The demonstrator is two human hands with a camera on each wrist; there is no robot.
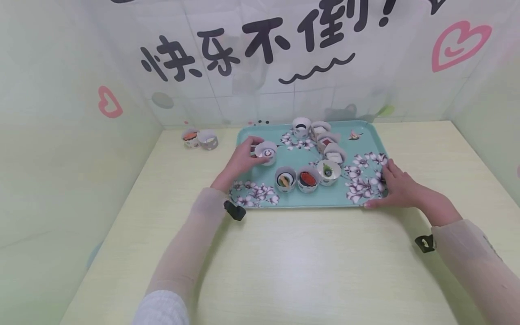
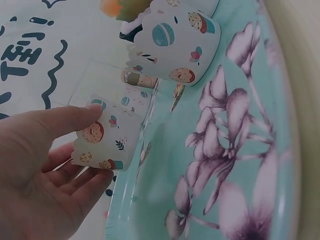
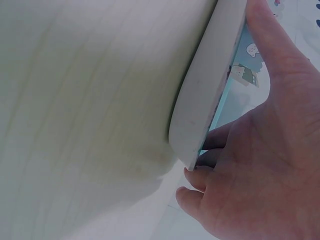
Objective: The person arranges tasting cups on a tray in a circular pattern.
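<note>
My left hand [image 1: 242,158] pinches a patterned paper baking cup [image 1: 266,153] between thumb and fingers over the tray's left part. In the left wrist view, that cup [image 2: 112,135] shows cake and leaf prints. Whether it touches the tray cannot be told. At the near right corner of the turquoise tray [image 1: 292,159], my right hand [image 1: 402,192] grips the rim. Thumb and fingers spread along the two edges, and the right wrist view shows the fingertips bent over the tray's side [image 3: 202,95]. A bent row of several cups stands on the tray, including one with a red-topped sushi piece [image 1: 308,179].
Two more filled cups, one with an orange-topped piece [image 1: 190,138] and one with a pale filling [image 1: 208,140], stand on the table [image 1: 317,262] left of the tray. A white printed backdrop [image 1: 260,58] rises behind the tray, with walls at both sides.
</note>
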